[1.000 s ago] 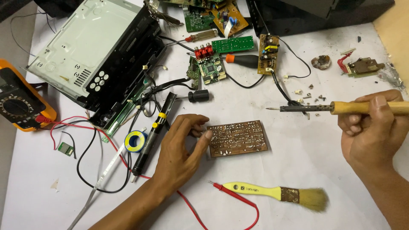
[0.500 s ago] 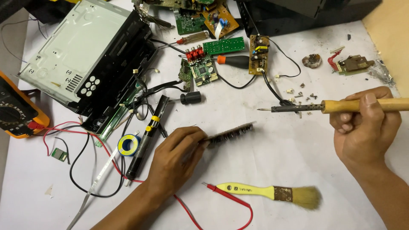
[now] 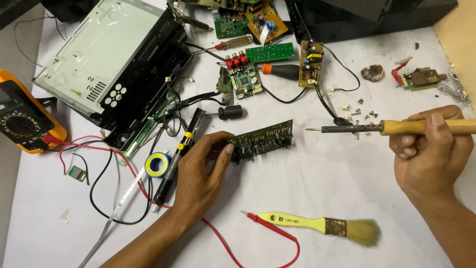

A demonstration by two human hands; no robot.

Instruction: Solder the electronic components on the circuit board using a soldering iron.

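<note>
— Nearest the camera, at about six o'clock, what lies on the white table (image 3: 322, 183)?

— A yellow-handled brush (image 3: 322, 224), bristles toward four o'clock, with a red probe lead (image 3: 270, 226) curling just beside its handle. Neither hand touches them.

— And the left hand (image 3: 201, 168)?

— It comes in from seven o'clock, forearm low over the table, fingers curled and closed on the left end of a green circuit board (image 3: 262, 140). The thumb lies along the near edge. The board is tilted up on its long edge, near the table's centre, component side toward the camera.

— The right hand (image 3: 429, 151)?

— At three o'clock, wrapped shut around the wooden handle of a soldering iron (image 3: 377, 128). The iron lies level, tip pointing toward nine o'clock, apart from the board's right end.

— How would you handle the board well?

— My judgement: pinch it by the edges only, keep it steady at one angle, and keep the fingers of the gripping hand well away from the hot tip.

— Farther out?

— At nine o'clock, an orange multimeter (image 3: 22, 119); just left of the hand a black desoldering pump (image 3: 179, 156) and a blue-and-yellow solder reel (image 3: 157, 164). At eleven o'clock, an opened metal chassis (image 3: 99, 54); at twelve, small green boards (image 3: 270, 52) and a screwdriver (image 3: 280, 71).
</note>
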